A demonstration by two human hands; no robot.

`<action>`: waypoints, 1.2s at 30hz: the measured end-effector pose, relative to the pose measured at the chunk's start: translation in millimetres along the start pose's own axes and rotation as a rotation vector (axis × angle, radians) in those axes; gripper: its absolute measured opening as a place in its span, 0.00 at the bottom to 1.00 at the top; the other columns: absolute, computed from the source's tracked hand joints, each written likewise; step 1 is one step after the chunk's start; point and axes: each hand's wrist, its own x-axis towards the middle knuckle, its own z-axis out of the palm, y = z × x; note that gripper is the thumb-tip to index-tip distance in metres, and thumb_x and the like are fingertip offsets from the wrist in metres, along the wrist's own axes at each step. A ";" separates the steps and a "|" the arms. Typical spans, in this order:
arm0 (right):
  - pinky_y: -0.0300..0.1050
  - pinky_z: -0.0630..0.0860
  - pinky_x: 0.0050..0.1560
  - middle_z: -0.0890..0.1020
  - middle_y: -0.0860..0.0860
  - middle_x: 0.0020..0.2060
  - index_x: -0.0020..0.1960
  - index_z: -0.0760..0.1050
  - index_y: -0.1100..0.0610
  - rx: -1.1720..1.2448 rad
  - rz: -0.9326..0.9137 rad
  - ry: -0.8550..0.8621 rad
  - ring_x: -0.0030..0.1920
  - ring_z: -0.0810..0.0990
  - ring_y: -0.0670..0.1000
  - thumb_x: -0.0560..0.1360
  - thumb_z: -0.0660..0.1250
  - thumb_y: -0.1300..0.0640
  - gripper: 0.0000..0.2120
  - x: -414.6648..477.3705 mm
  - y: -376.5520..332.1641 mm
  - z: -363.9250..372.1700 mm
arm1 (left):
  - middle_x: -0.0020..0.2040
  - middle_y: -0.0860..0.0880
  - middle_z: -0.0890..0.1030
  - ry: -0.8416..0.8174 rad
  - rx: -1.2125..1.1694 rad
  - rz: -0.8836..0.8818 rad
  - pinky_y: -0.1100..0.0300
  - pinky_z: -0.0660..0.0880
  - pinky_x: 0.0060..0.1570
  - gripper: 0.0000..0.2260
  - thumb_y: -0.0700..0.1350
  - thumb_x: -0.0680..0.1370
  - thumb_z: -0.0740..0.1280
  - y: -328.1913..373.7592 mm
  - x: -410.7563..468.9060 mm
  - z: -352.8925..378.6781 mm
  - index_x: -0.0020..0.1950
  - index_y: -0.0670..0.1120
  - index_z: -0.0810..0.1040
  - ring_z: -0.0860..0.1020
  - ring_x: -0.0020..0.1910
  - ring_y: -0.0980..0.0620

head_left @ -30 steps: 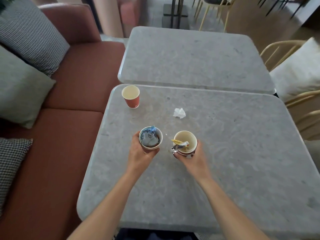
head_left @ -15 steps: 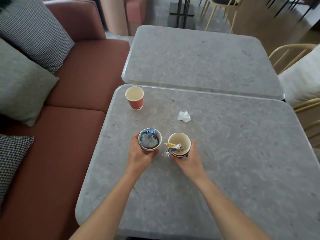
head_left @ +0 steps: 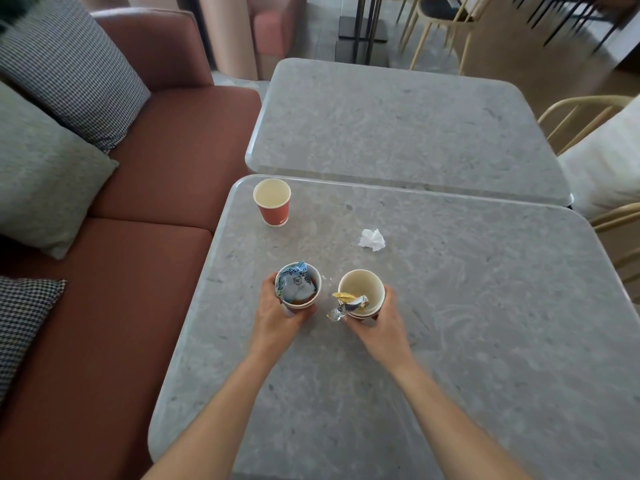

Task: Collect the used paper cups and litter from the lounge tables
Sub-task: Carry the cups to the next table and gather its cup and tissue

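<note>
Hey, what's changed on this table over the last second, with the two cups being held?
The right hand has carried the right cup, its wrapper hanging over the rim, a little leftward, nearer the left cup in the left hand. Nothing was picked up or let go: both hands still grip their cups. The red cup and crumpled tissue stayed put on the table.
</note>
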 end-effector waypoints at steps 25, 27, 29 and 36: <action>0.29 0.62 0.60 0.71 0.40 0.65 0.66 0.63 0.42 0.079 -0.080 -0.180 0.66 0.67 0.36 0.60 0.68 0.33 0.37 28.8 -73.6 -45.4 | 0.57 0.51 0.78 0.003 -0.082 0.166 0.63 0.73 0.57 0.17 0.52 0.76 0.67 89.5 39.7 -11.6 0.61 0.46 0.73 0.76 0.58 0.58; 0.27 0.64 0.58 0.73 0.41 0.63 0.66 0.67 0.47 0.086 -0.073 -0.166 0.64 0.69 0.35 0.62 0.64 0.32 0.36 38.6 -76.2 -45.6 | 0.57 0.51 0.78 0.007 -0.084 0.159 0.64 0.72 0.56 0.15 0.51 0.76 0.66 93.1 48.8 -8.8 0.60 0.46 0.73 0.76 0.58 0.57; 0.30 0.67 0.56 0.76 0.40 0.60 0.63 0.71 0.49 0.070 -0.058 -0.120 0.60 0.73 0.37 0.64 0.62 0.31 0.34 51.1 -78.3 -45.8 | 0.56 0.51 0.79 0.014 -0.084 0.148 0.62 0.73 0.57 0.12 0.47 0.78 0.67 96.4 57.5 -6.5 0.60 0.45 0.74 0.77 0.58 0.55; 0.38 0.69 0.49 0.81 0.46 0.45 0.50 0.80 0.55 -0.159 -0.063 0.022 0.49 0.78 0.46 0.77 0.64 0.57 0.06 119.6 -71.6 -50.0 | 0.51 0.54 0.80 -0.042 -0.012 0.093 0.59 0.76 0.56 0.07 0.42 0.78 0.68 95.5 93.9 3.1 0.55 0.47 0.76 0.79 0.53 0.55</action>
